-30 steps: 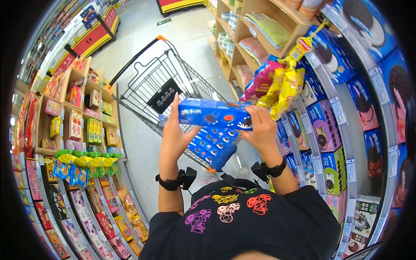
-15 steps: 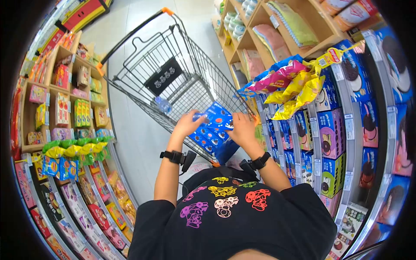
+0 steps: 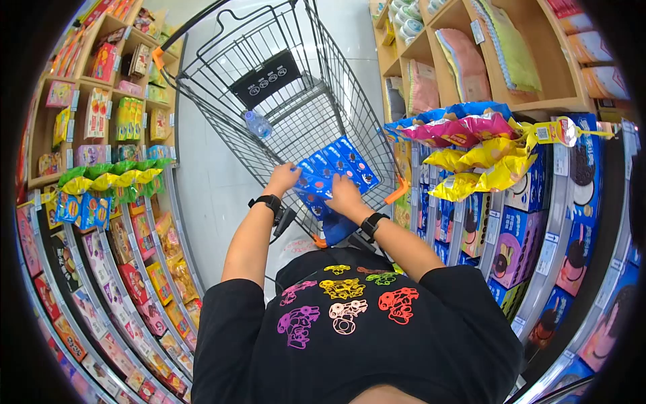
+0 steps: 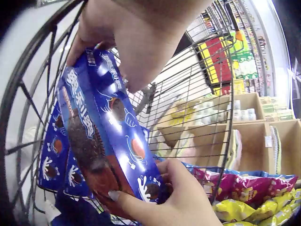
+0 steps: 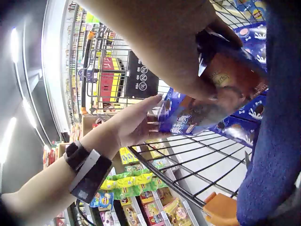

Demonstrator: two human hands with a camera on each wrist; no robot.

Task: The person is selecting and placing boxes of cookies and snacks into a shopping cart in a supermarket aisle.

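Observation:
Both hands hold one long blue cookie box (image 4: 120,125) with dark cookies printed on it, low over the shopping cart (image 3: 202,94). My left hand (image 3: 285,178) grips one end of the box. At the other end my right hand (image 3: 344,195) holds it, thumb on the printed face in the left wrist view. Several matching blue boxes (image 3: 350,161) lie side by side in the cart beneath and beyond the hands. A dark blue cloth (image 3: 338,226) hangs at the cart's near end.
A clear plastic bottle (image 3: 258,125) lies in the cart. Snack shelves (image 3: 128,262) line the left side. On the right, hanging chip bags (image 3: 478,161) jut out beside the cart, with cookie boxes (image 3: 517,246) and folded towels (image 3: 464,64) on shelves.
Both hands have lowered the cookie box from chest height down to the boxes in the cart. The head view has shifted, so the cart and shelves appear moved.

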